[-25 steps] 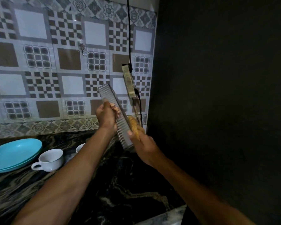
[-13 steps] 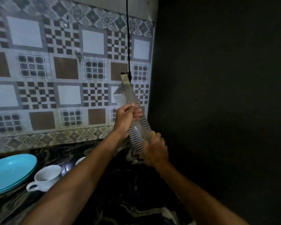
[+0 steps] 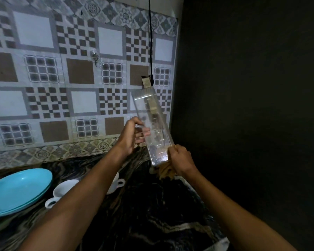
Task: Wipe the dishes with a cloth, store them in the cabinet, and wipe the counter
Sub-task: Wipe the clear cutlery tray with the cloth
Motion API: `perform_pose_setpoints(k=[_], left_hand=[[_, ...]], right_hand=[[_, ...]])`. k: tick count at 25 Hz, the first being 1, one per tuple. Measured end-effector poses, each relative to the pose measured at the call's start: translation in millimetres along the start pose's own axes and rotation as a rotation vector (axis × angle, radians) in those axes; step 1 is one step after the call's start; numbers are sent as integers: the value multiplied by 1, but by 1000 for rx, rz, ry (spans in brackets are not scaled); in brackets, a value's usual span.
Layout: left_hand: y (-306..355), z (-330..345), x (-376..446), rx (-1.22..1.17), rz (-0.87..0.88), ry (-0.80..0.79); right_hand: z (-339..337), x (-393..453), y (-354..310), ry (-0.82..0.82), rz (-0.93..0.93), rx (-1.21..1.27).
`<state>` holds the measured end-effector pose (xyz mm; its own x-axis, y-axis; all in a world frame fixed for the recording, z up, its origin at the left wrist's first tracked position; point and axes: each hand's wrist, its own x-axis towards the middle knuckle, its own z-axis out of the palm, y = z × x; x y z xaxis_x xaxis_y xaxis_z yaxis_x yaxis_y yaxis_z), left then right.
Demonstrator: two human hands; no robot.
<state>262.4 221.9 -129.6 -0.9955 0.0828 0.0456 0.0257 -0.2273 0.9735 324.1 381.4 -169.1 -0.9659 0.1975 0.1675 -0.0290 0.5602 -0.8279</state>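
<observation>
A long clear plastic tray (image 3: 151,124) is held tilted, nearly upright, above the dark marbled counter (image 3: 152,214), its flat see-through face toward me. My left hand (image 3: 132,136) grips its left edge about halfway up, fingers showing through the plastic. My right hand (image 3: 181,160) presses a tan cloth (image 3: 166,171) against the tray's lower right end. At the left, stacked turquoise plates (image 3: 18,191) lie on the counter. A white cup (image 3: 62,192) stands beside them, and a second white cup (image 3: 117,183) shows partly behind my left forearm.
A patterned tile wall (image 3: 62,78) backs the counter. A black cord (image 3: 150,37) hangs down it to a power strip (image 3: 146,82) just behind the tray's top. A dark wall (image 3: 243,105) closes off the right side. The counter's front edge (image 3: 223,245) shows at the bottom right.
The tray has turned from its ribbed side to its clear flat face and shifted right. My right hand with the cloth has slid to the tray's lower end.
</observation>
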Motion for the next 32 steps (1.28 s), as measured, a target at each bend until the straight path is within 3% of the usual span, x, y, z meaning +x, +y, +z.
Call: perform_pose_setpoints(k=[3,7,12,16,21,23,27,32], left_hand=[[-6,1,2,128,0,102],[-14,3,8,112,6,255],[-25,12,3,258,74,228],[-34,26,-4,315,111,180],[-31,40,-32,567,385,97],[-31,43,-38,659,395,71],[-23,43,-44,735,404,93],[-12,41,-45,776,403,74]], right_hand=[[4,-5,6,-44,-20,-42],[-5,-6,4,-109,26,-26],[-19,2,-14,81,-116,125],[-13,2,-40,54,-277,215],[5,17,-56,39,-385,-27],[3,24,-62,98,-365,-192],[-8,25,-64,184,-412,-137],[-17,27,-59,224,-644,-631]])
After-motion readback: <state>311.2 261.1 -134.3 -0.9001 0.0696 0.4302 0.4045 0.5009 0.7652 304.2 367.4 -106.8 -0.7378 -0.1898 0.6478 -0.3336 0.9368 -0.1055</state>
